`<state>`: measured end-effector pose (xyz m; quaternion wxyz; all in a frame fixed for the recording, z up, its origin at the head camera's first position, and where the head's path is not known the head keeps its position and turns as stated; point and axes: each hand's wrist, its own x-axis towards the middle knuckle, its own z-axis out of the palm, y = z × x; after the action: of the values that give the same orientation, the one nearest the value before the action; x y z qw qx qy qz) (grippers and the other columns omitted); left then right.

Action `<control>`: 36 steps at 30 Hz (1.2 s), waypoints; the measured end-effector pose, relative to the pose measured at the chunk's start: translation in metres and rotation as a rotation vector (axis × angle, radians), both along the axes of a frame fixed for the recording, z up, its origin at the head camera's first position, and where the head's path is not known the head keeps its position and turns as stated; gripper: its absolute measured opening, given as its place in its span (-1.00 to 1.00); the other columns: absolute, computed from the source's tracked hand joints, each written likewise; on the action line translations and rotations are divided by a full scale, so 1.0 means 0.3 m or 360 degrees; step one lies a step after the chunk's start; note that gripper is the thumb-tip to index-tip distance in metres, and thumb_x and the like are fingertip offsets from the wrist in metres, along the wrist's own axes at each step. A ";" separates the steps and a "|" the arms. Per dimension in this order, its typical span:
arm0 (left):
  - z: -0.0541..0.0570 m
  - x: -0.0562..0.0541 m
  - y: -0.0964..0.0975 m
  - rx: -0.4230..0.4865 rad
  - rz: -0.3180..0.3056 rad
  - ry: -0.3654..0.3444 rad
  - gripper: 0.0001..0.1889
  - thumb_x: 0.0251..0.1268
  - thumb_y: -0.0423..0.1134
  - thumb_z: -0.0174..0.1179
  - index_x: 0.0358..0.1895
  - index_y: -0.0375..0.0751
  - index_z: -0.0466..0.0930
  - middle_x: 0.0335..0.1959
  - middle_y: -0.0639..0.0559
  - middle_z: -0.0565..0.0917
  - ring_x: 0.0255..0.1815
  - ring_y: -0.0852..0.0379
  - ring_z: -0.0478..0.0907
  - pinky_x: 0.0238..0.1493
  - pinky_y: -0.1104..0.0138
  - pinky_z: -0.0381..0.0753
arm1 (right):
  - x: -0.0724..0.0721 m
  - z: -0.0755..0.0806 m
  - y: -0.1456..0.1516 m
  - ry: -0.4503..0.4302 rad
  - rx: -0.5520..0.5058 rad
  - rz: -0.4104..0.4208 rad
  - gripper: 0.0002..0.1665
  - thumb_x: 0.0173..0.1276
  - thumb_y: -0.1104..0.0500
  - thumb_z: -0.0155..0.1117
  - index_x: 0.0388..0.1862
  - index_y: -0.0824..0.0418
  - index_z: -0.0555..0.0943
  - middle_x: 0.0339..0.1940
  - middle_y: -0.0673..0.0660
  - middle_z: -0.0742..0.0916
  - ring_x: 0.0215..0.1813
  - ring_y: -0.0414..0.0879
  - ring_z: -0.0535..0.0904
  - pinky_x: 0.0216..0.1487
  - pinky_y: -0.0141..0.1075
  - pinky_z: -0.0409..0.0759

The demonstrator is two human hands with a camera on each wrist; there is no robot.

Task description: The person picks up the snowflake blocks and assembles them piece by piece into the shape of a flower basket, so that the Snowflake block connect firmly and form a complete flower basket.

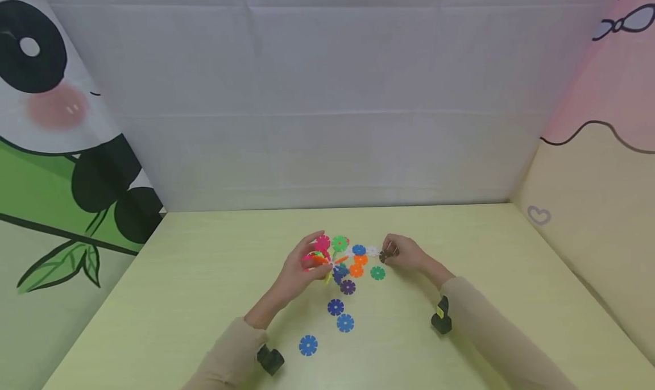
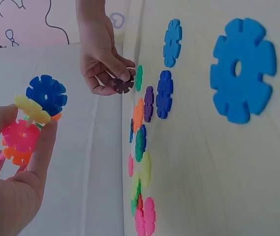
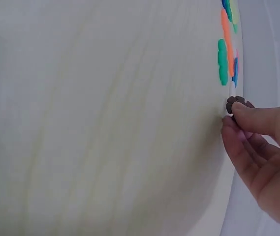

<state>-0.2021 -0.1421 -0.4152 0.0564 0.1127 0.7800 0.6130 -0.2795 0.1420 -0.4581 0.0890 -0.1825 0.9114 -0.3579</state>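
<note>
My left hand (image 1: 295,270) holds a cluster of joined plastic snowflake discs above the table. In the left wrist view a yellow disc (image 2: 32,109) sits between thumb and finger, with a blue disc (image 2: 46,96), a pink disc (image 2: 21,136) and an orange disc (image 2: 17,155) joined around it. To the right, my right hand (image 1: 406,253) pinches a dark brown snowflake disc (image 3: 238,104) between thumb and fingers, near the tabletop. The two hands are apart, with loose discs between them.
Several loose discs lie on the pale table (image 1: 204,287): a green disc (image 1: 377,273), an orange disc (image 1: 356,270) and a purple disc (image 1: 348,287) among them. Blue discs, one (image 1: 308,345) closest to me, lie nearer the front. A white sheet (image 1: 327,106) stands behind.
</note>
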 end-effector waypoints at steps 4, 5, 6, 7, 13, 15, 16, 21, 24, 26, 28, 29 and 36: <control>0.006 -0.002 0.011 0.0029 0.0008 0.0027 -0.27 0.27 -0.43 0.26 0.49 -0.04 0.22 0.36 -0.27 0.43 -0.04 -0.07 0.71 -0.13 0.29 0.75 | 0.037 0.061 -0.025 0.0098 -0.0174 -0.0004 -0.81 0.28 0.44 0.26 -0.12 0.37 0.54 -0.23 0.30 0.73 -0.28 -0.07 0.64 -0.25 -0.35 0.67; 0.007 -0.003 0.014 0.0035 0.0012 0.0034 -0.27 0.28 -0.43 0.26 0.49 -0.04 0.21 0.37 -0.27 0.42 -0.03 -0.08 0.71 -0.12 0.29 0.75 | 0.051 0.084 -0.035 0.0120 -0.0244 -0.0021 -0.80 0.30 0.44 0.25 -0.10 0.40 0.54 -0.21 0.32 0.73 -0.28 -0.07 0.66 -0.25 -0.35 0.70; 0.009 -0.004 0.017 0.0045 0.0018 0.0041 -0.27 0.28 -0.43 0.26 0.49 -0.05 0.21 0.38 -0.27 0.42 -0.03 -0.09 0.71 -0.11 0.30 0.75 | 0.066 0.109 -0.048 0.0130 -0.0322 -0.0040 -0.78 0.31 0.43 0.25 -0.07 0.42 0.53 -0.18 0.35 0.73 -0.28 -0.06 0.68 -0.25 -0.34 0.72; 0.010 -0.005 0.020 0.0050 0.0025 0.0042 -0.27 0.28 -0.43 0.25 0.49 -0.05 0.20 0.39 -0.27 0.41 -0.04 -0.08 0.70 -0.11 0.31 0.75 | 0.084 0.134 -0.061 0.0132 -0.0402 -0.0065 -0.77 0.32 0.42 0.24 -0.05 0.44 0.53 -0.16 0.37 0.73 -0.27 -0.07 0.69 -0.24 -0.34 0.73; 0.020 -0.005 0.037 0.0126 0.0053 0.0043 -0.28 0.28 -0.45 0.25 0.49 -0.06 0.21 0.38 -0.29 0.41 -0.17 -0.01 0.72 -0.17 0.39 0.73 | 0.187 0.247 -0.151 0.0073 -0.0721 -0.0199 -0.75 0.31 0.40 0.25 -0.04 0.46 0.54 -0.12 0.40 0.71 -0.29 -0.10 0.71 -0.22 -0.36 0.74; 0.022 -0.002 0.043 0.0139 0.0050 0.0039 -0.28 0.28 -0.45 0.25 0.49 -0.07 0.21 0.39 -0.31 0.39 -0.19 0.01 0.72 -0.18 0.39 0.73 | 0.208 0.256 -0.173 0.0077 -0.0735 -0.0225 -0.75 0.31 0.41 0.25 -0.04 0.46 0.54 -0.15 0.40 0.70 -0.30 -0.04 0.71 -0.24 -0.35 0.74; 0.023 0.000 0.046 0.0139 0.0046 0.0034 -0.28 0.28 -0.45 0.24 0.49 -0.06 0.21 0.40 -0.31 0.38 -0.19 0.01 0.72 -0.18 0.39 0.73 | 0.216 0.257 -0.181 0.0078 -0.0736 -0.0241 -0.75 0.30 0.41 0.26 -0.04 0.46 0.54 -0.16 0.39 0.70 -0.30 -0.01 0.72 -0.23 -0.32 0.75; 0.023 0.007 0.056 0.0137 0.0031 0.0018 -0.27 0.29 -0.45 0.24 0.50 -0.06 0.19 0.43 -0.31 0.32 -0.15 -0.02 0.73 -0.14 0.34 0.74 | 0.225 0.237 -0.203 0.0103 -0.0751 -0.0326 -0.75 0.29 0.43 0.27 -0.05 0.43 0.56 -0.18 0.36 0.71 -0.27 0.16 0.72 -0.22 -0.22 0.76; 0.021 0.007 0.056 0.0130 0.0037 0.0038 -0.27 0.28 -0.45 0.25 0.49 -0.07 0.21 0.44 -0.30 0.32 -0.14 -0.06 0.72 -0.14 0.33 0.74 | 0.226 0.231 -0.208 0.0109 -0.0756 -0.0332 -0.74 0.29 0.43 0.27 -0.04 0.43 0.56 -0.17 0.37 0.72 -0.28 0.13 0.73 -0.23 -0.25 0.76; 0.020 0.007 0.055 0.0133 0.0036 0.0047 -0.28 0.27 -0.46 0.25 0.49 -0.07 0.22 0.44 -0.29 0.32 -0.14 -0.06 0.72 -0.15 0.34 0.74 | 0.226 0.232 -0.212 0.0108 -0.0770 -0.0335 -0.74 0.29 0.43 0.27 -0.04 0.45 0.56 -0.17 0.38 0.71 -0.28 0.14 0.74 -0.23 -0.25 0.76; 0.022 0.008 0.054 0.0149 0.0030 0.0042 -0.27 0.27 -0.46 0.26 0.49 -0.07 0.22 0.43 -0.29 0.32 -0.15 -0.03 0.72 -0.16 0.36 0.74 | 0.228 0.233 -0.217 0.0093 -0.0800 -0.0357 -0.74 0.29 0.43 0.27 -0.04 0.46 0.55 -0.16 0.40 0.71 -0.31 0.05 0.75 -0.24 -0.28 0.76; 0.023 0.010 0.053 0.0160 0.0027 0.0037 -0.27 0.27 -0.46 0.25 0.49 -0.07 0.22 0.43 -0.29 0.32 -0.16 -0.02 0.72 -0.16 0.37 0.74 | 0.229 0.231 -0.221 0.0082 -0.0818 -0.0374 -0.74 0.29 0.43 0.28 -0.05 0.46 0.55 -0.16 0.40 0.72 -0.30 0.07 0.75 -0.23 -0.29 0.75; 0.025 0.018 0.059 0.0166 0.0019 0.0043 -0.26 0.28 -0.45 0.24 0.50 -0.06 0.19 0.46 -0.26 0.28 -0.14 0.01 0.70 -0.16 0.39 0.73 | 0.245 0.214 -0.248 0.0101 -0.0889 -0.0476 -0.74 0.28 0.41 0.31 -0.06 0.44 0.57 -0.15 0.39 0.74 -0.24 0.10 0.77 -0.24 -0.40 0.73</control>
<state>-0.1968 -0.1243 -0.4076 0.0362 0.1190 0.7484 0.6515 -0.2060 0.0675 -0.3939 -0.0465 -0.0750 0.7969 -0.5976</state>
